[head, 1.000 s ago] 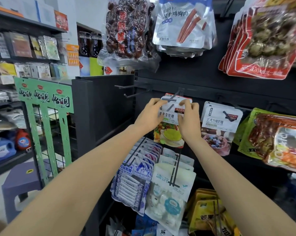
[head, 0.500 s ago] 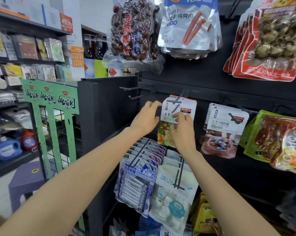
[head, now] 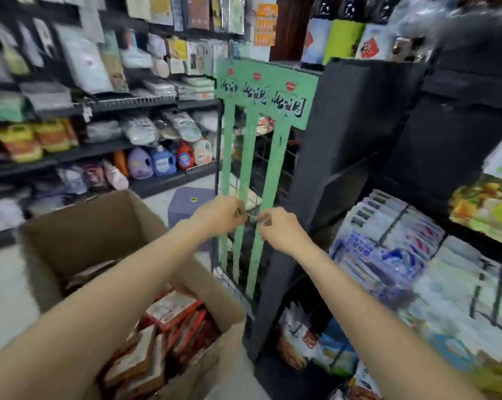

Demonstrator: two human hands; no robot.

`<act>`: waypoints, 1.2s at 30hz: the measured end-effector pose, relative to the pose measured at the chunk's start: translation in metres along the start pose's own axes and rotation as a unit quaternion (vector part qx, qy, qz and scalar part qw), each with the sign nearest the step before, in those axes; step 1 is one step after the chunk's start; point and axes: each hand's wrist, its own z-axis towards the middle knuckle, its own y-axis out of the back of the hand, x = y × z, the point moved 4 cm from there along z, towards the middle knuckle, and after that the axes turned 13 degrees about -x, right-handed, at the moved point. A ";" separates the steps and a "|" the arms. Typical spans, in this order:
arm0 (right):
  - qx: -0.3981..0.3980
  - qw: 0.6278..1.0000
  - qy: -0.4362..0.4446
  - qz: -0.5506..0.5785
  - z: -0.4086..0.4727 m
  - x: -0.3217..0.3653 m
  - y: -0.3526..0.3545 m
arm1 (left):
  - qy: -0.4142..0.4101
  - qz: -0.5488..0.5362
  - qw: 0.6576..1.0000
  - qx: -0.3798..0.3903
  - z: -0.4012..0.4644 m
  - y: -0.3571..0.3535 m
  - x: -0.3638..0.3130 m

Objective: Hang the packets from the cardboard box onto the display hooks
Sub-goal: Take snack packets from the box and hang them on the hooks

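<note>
On the far left, shop shelves (head: 105,105) carry soft packs above and detergent bottles (head: 157,161) lower down, well apart from the work and out of reach.

Nearer, low on the left, the cardboard box (head: 79,235) stands open on the floor, its flaps folded outward, probably so that a hand can drop straight in. The packets (head: 169,316) lie stacked on edge in its near right corner, red-bordered and packed close; the far part of the box looks partly emptied, leaving room to reach down beside them.

Both forearms stretch out above the box. The left hand (head: 218,216) has its fingers curled inward, fingertips close to those of the right hand (head: 281,228), which is curled likewise. Neither grip holds a packet; whether something small is pinched between them I cannot tell, since the frame is blurred there. The hands hover in front of the green rack (head: 261,90), whose slats stand upright just beyond the box's far right edge.

Right of that rack a black shelving upright (head: 339,157) juts forward, a hard edge to clear when swinging back. Further right, hanging packets (head: 388,235) crowd the display hooks (head: 399,223), and I would judge free hook space there to be tight. The next move is likely a reach down into the box.
</note>
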 end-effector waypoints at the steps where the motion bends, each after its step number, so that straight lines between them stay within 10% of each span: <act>1: 0.033 0.999 0.004 0.000 0.002 0.013 -0.029 | 0.024 0.005 1.000 0.013 -0.011 -0.003 0.031; 9: 0.169 0.985 0.033 0.003 -0.001 0.084 -0.226 | 0.218 0.023 0.972 0.082 -0.089 -0.043 0.241; 16: 0.253 0.965 -0.024 -0.060 0.016 0.071 -0.367 | 0.227 0.088 0.941 0.235 -0.114 -0.116 0.353; 28: 0.339 0.923 0.081 -0.160 0.049 0.049 -0.462 | 0.097 0.133 0.877 0.452 -0.098 -0.156 0.396; 36: 0.417 0.838 0.084 -0.342 0.058 0.090 -0.439 | 0.085 0.060 0.886 0.452 -0.090 -0.116 0.393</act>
